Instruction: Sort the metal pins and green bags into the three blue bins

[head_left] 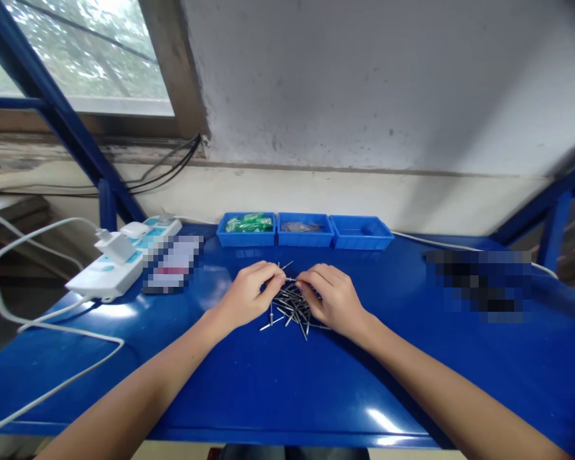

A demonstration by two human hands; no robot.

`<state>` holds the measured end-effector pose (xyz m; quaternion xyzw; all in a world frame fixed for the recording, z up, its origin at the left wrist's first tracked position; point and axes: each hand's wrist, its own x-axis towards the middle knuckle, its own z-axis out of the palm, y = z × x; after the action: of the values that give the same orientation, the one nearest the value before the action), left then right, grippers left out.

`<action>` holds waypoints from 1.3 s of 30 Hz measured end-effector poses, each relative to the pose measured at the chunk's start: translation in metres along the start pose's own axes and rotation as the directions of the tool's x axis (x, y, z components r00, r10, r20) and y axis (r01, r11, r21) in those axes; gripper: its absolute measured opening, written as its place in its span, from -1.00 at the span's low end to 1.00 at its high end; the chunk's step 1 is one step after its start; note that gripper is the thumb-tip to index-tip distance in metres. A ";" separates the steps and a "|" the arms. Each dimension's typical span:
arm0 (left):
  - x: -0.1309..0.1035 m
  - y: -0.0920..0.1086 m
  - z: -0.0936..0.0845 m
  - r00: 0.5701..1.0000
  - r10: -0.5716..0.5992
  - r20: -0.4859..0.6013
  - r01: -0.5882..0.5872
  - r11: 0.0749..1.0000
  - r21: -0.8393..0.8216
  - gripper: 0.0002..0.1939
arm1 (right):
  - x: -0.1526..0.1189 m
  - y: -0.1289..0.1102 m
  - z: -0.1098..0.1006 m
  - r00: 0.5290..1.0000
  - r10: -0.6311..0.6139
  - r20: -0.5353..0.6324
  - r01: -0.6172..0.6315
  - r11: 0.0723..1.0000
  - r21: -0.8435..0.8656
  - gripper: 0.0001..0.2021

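Note:
Over a loose pile of thin metal rivets on the blue table, both hands are pinched close together. A single rivet spans the small gap between them, roughly level. My left hand grips its left end between thumb and fingertips. On the other side, my right hand has thumb and fingers closed on the right end. Part of the pile is hidden behind the hands.
Behind the pile stand three blue bins: one with green packets, one with small brownish pieces, and a right one. A white power strip with cables and a blurred phone-like object lie left; a blurred dark object lies right.

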<state>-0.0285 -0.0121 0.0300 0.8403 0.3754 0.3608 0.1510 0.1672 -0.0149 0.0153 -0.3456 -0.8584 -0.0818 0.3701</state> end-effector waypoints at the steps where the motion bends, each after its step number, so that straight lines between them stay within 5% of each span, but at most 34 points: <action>1: 0.000 -0.001 0.000 1.000 -0.009 0.013 0.009 1.000 0.002 -0.75 | 0.001 0.002 -0.003 1.000 -0.027 -0.012 0.026 1.000 -0.011 -0.86; 5: 0.006 -0.016 0.003 0.995 -0.094 0.038 0.088 0.986 0.141 -0.73 | 0.008 0.028 -0.032 0.955 -0.123 -0.268 0.097 0.989 -0.109 -0.92; 8: 0.011 -0.036 0.006 0.986 -0.131 0.101 0.093 0.944 0.317 -0.66 | 0.012 0.066 -0.053 0.868 0.057 -0.493 -0.221 0.934 -0.281 -0.88; 11: 0.013 -0.052 0.007 0.970 -0.170 0.171 0.084 0.903 0.422 -0.70 | 0.003 0.097 -0.051 0.855 0.385 -0.349 -0.504 0.778 -0.375 -0.65; 14: 0.011 -0.056 0.001 0.966 -0.182 0.184 0.078 0.881 0.466 -0.83 | -0.011 0.098 -0.033 0.828 0.559 -0.051 -0.530 0.749 -0.397 -0.49; 18: 0.006 -0.046 -0.009 0.960 -0.188 0.208 0.091 0.911 0.403 -0.89 | -0.011 0.062 -0.014 0.911 0.366 0.189 -0.333 0.924 -0.186 -0.56; 21: 0.005 -0.031 -0.010 0.971 -0.138 0.194 0.093 0.971 0.222 -0.89 | -0.005 0.034 -0.011 0.960 0.164 0.226 -0.158 0.986 -0.042 -0.61; 26: 0.005 -0.004 0.000 0.982 -0.161 0.097 0.165 0.986 -0.033 -0.86 | -0.002 0.010 -0.011 0.975 -0.047 0.217 0.038 0.998 0.049 -0.85; 31: 0.002 0.003 0.003 0.974 -0.211 0.086 0.222 0.965 -0.142 -0.86 | -0.002 0.007 -0.008 0.988 -0.023 0.153 0.022 1.000 0.005 -0.85; 39: 0.002 0.002 0.005 0.991 -0.132 -0.037 0.133 0.991 0.016 -0.91 | -0.004 0.008 -0.006 0.993 0.040 0.112 -0.041 0.999 0.006 -0.80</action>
<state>-0.0234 -0.0122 0.0285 0.8082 0.4364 0.3616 0.1602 0.1778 -0.0131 0.0158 -0.3654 -0.8710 -0.0513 0.3244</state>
